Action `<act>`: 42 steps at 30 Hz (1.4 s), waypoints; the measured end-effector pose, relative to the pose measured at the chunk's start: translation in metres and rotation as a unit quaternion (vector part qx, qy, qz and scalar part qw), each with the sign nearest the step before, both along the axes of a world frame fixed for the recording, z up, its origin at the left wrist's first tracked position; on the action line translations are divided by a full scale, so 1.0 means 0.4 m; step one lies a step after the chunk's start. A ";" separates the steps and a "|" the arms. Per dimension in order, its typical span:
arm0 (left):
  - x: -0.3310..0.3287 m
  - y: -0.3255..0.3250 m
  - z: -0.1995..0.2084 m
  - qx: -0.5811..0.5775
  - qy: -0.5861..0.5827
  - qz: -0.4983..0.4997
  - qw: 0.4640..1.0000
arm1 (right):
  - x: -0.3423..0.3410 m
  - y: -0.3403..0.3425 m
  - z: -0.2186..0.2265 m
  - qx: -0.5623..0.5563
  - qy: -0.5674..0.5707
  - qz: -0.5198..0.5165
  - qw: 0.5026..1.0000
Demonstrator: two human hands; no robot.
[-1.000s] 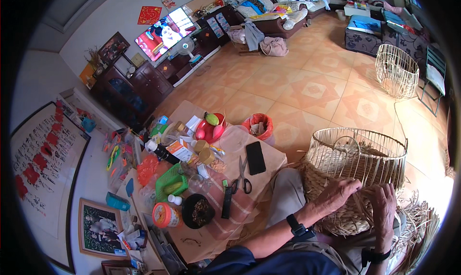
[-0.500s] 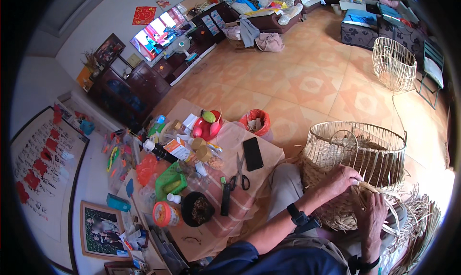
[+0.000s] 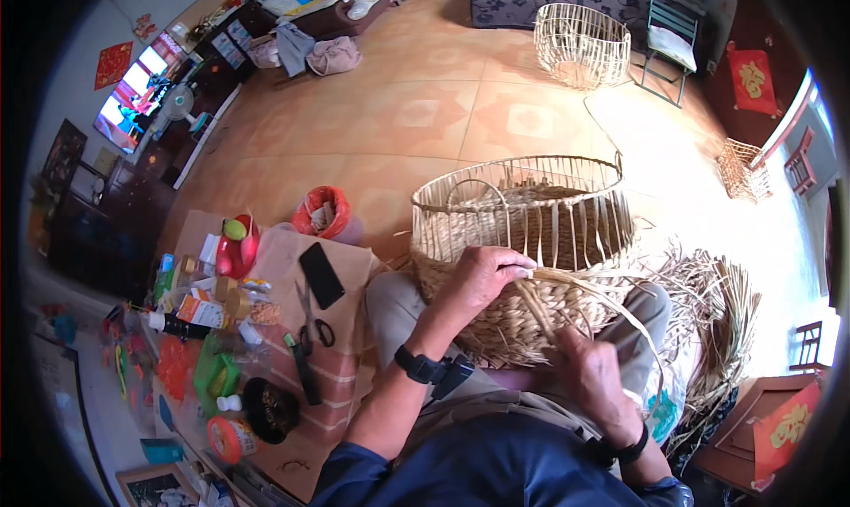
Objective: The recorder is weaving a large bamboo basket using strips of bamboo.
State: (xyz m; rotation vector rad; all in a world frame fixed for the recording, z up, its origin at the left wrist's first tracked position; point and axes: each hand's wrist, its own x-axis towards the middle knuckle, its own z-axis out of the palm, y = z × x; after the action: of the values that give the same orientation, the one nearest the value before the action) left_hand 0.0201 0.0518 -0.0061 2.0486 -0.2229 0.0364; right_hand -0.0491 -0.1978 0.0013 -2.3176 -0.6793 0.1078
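Observation:
A round basket (image 3: pixel 580 308) stands in front of my knees, its lower wall thickly woven from dry plant strips and its upper part a bare frame of thin ribs. My left hand (image 3: pixel 485 275) is closed at the basket's near side, thumb and finger pinching a pale straw strand (image 3: pixel 542 275) by the weave. Lower and to the right, my right hand (image 3: pixel 591 370) is closed around a strand that runs down from the left hand's pinch; its fingertips are partly hidden. Other long strips trail rightward across my knee.
A heap of dry straw (image 3: pixel 722 321) lies at my right. On the left, a table (image 3: pixel 341 352) bears a phone (image 3: pixel 321 275), scissors (image 3: pixel 316 332), a black bowl (image 3: pixel 270 410) and jars. Beyond stand a red-lined bin (image 3: pixel 320 213), another basket frame (image 3: pixel 580 51) and a chair (image 3: pixel 671 46).
The view has swung to the right. My right hand has moved away from the left, down toward me, with the strand. My left hand still pinches at the basket's side.

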 end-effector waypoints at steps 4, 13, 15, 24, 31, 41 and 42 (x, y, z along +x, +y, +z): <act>-0.001 -0.022 -0.002 -0.004 -0.014 0.015 1.000 | -0.020 0.044 0.064 -0.019 -0.063 0.087 0.994; -0.054 0.012 0.010 0.100 -0.030 -0.048 0.993 | 0.226 -0.013 0.177 -0.167 -0.199 0.041 0.965; -0.049 -0.020 -0.023 0.073 -0.059 0.008 0.996 | 0.269 -0.014 0.166 -0.150 -0.257 0.045 0.954; -0.069 -0.104 -0.067 0.025 -0.147 0.167 0.974 | 0.153 0.021 0.035 0.029 -0.312 -0.074 0.947; -0.059 -0.096 -0.104 -0.020 -0.107 0.173 0.979 | 0.199 0.075 0.007 0.303 0.291 -0.073 0.905; -0.063 -0.112 -0.089 0.136 -0.228 0.138 0.954 | 0.359 0.044 -0.066 0.360 0.198 -0.080 0.908; -0.074 -0.126 -0.108 0.226 -0.261 0.141 0.928 | 0.361 0.060 -0.049 0.360 0.200 -0.079 0.908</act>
State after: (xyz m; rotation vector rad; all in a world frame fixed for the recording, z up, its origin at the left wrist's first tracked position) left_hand -0.0095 0.0015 -0.0494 2.4849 -0.2809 0.7806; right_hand 0.0954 -0.1739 -0.0184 -1.5568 -0.2501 0.2101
